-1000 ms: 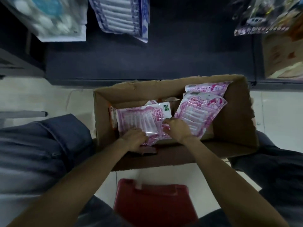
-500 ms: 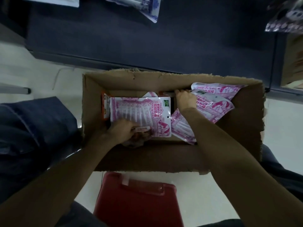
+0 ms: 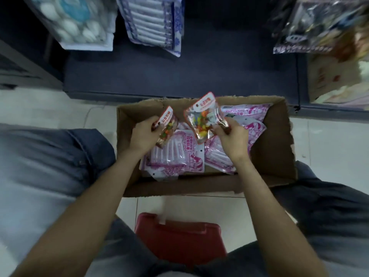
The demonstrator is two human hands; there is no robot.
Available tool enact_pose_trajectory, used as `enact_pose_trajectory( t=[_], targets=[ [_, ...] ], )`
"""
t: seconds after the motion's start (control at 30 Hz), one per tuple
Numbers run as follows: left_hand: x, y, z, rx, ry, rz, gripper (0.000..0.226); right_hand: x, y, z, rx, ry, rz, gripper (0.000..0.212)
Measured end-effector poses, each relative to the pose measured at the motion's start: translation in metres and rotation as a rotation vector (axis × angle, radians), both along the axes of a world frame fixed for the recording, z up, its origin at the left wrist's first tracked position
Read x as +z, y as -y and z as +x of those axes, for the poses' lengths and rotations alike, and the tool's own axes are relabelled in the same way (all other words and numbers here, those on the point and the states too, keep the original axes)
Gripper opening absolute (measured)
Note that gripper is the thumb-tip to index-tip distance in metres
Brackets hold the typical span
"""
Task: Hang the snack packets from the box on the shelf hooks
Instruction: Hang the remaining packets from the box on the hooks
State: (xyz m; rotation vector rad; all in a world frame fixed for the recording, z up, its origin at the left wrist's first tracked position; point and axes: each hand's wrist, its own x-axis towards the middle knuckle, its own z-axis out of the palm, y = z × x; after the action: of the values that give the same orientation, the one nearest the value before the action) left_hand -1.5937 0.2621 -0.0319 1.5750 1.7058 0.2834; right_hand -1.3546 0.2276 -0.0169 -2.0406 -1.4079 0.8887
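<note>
- Currently, head view: my left hand (image 3: pixel 144 134) grips one candy packet (image 3: pixel 166 127); my right hand (image 3: pixel 229 136) pinches another packet (image 3: pixel 203 118), both above the box (image 3: pixel 279 148).
- Handling: light, crinkly, slippery film; hold the header near its hang hole, at 12 o'clock.

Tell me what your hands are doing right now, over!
Left hand grips one colourful candy packet. Right hand pinches another, both above the box. Pink packets still inside. Nothing hung yet, no obstruction seen.
</note>
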Motion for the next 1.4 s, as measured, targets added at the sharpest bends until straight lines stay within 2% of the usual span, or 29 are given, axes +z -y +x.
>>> enact_pose_trajectory(
  t=[0.1,0.17,0.23,0.33,0.5,0.6,0.73,0.77,0.93,1.03,1.13,1.27,1.4],
  targets=[
    [0.044,0.002,0.007,0.029,0.18,0.044,0.03,0.057,0.022,0.0,-0.157,-0.408,0.082,0.015],
    [0.076,0.007,0.016,0.047,0.313,0.057,0.026,0.088,0.036,0.002,-0.176,-0.605,0.147,0.029],
    [0.107,0.014,0.028,0.066,0.469,0.04,0.018,0.115,0.045,0.005,-0.137,-0.688,0.205,0.042],
    [0.146,0.018,0.047,0.059,0.662,0.068,0.013,0.15,0.05,0.011,-0.087,-0.631,0.303,0.056],
    [0.206,0.013,0.086,-0.05,0.682,0.244,0.022,0.191,0.05,0.029,-0.121,-0.559,0.441,0.067],
    [0.24,0.004,0.1,-0.115,0.642,0.373,0.014,0.21,0.04,0.047,-0.229,-0.497,0.467,0.065],
    [0.281,-0.026,0.112,-0.211,0.505,0.516,0.007,0.229,0.029,0.084,-0.26,-0.401,0.59,0.026],
    [0.293,-0.037,0.116,-0.248,0.453,0.568,0.007,0.238,0.026,0.092,-0.246,-0.397,0.618,0.022],
    [0.35,-0.083,0.156,-0.446,0.324,0.71,0.017,0.274,0.002,0.143,-0.246,-0.382,0.758,0.025],
    [0.373,-0.101,0.19,-0.469,0.273,0.809,0.019,0.299,-0.003,0.172,-0.285,-0.355,0.878,0.043],
    [0.391,-0.112,0.233,-0.476,0.29,0.895,0.009,0.311,-0.004,0.198,-0.313,-0.316,0.942,0.05],
    [0.409,-0.142,0.3,-0.532,0.334,0.893,0.005,0.323,-0.014,0.235,-0.365,-0.241,0.957,0.047],
    [0.418,-0.172,0.343,-0.484,0.388,0.919,0.007,0.33,-0.015,0.263,-0.395,-0.265,1.021,0.049]
  ],
)
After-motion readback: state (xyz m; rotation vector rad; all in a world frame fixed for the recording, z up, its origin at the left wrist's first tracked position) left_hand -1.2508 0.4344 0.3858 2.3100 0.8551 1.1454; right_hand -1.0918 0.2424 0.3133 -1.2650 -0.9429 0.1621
